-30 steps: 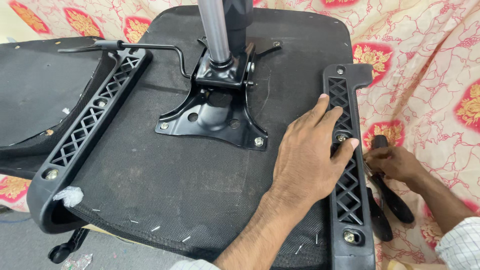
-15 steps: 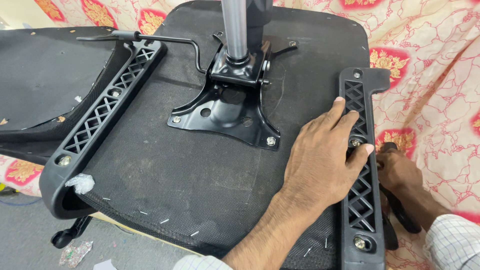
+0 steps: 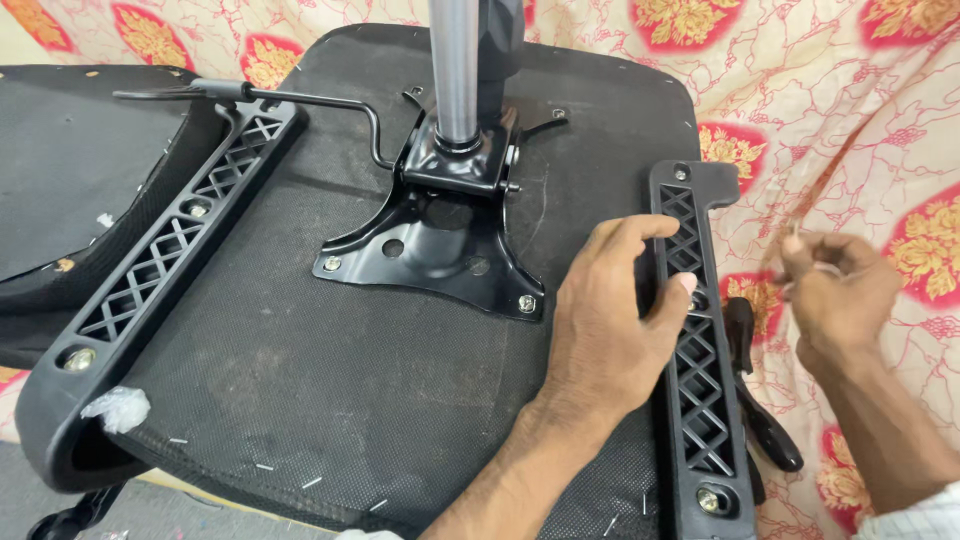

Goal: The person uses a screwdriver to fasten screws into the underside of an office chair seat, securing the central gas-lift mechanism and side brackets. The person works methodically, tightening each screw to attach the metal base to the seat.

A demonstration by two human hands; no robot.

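Observation:
An upturned black chair seat [image 3: 300,380] lies in front of me, with a black metal mechanism plate [image 3: 440,250] bolted at its middle and a grey steel column [image 3: 455,70] rising from it. My left hand [image 3: 610,320] presses on the right black lattice arm bracket [image 3: 700,400], fingers curled over its inner edge. My right hand [image 3: 835,290] hovers blurred above the floral cloth [image 3: 860,130], right of that bracket, with its fingertips pinched together. Whether they hold anything small is unclear.
A second lattice arm bracket [image 3: 160,260] runs along the seat's left edge, with a thin lever rod [image 3: 300,98] above it. A black handled tool [image 3: 765,420] lies on the cloth beside the right bracket. Another black seat pad [image 3: 70,170] sits at the far left.
My right hand has lifted off the black tool on the cloth and risen, fingers pinched. My left hand has stayed on the right bracket. The view has shifted slightly.

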